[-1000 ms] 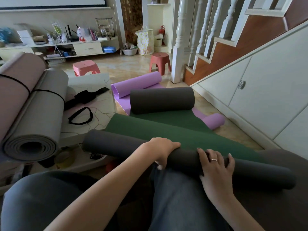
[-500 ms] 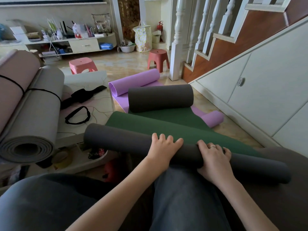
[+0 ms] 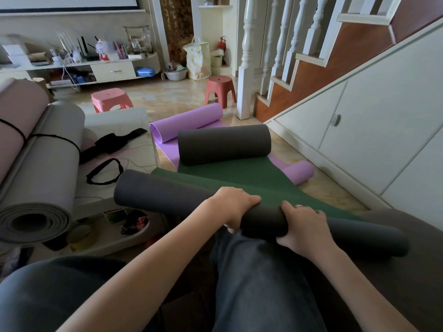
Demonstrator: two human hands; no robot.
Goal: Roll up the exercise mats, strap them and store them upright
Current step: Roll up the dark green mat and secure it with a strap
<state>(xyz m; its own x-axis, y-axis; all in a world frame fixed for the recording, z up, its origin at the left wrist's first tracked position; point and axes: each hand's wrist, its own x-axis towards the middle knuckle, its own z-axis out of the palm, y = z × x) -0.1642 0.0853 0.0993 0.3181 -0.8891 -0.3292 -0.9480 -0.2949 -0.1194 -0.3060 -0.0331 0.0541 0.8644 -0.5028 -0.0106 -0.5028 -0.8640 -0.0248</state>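
Left hand wraps over the top of the near dark roll, fingers curled down its far side, thumb tucked under at the near edge. Right hand grips the same roll just beside it, fingers curled over the top, ring visible, thumb underneath. Roll lies across the person's lap, running from lower right to upper left, left end overhanging the low surface. It is the rolled end of a green mat with a dark underside; the green face stretches away across the floor. The mat's far end is rolled too, a fatter dark roll sitting on the green face. Under it a purple mat, rolled at both ends, one end sticking out right near the stair cabinet. On the surface: a black strap loop and a second black strap. Far left, a grey rolled mat and pink rolled mat lean side by side, touching, black cord round both. Two plastic stools further back on the floor.
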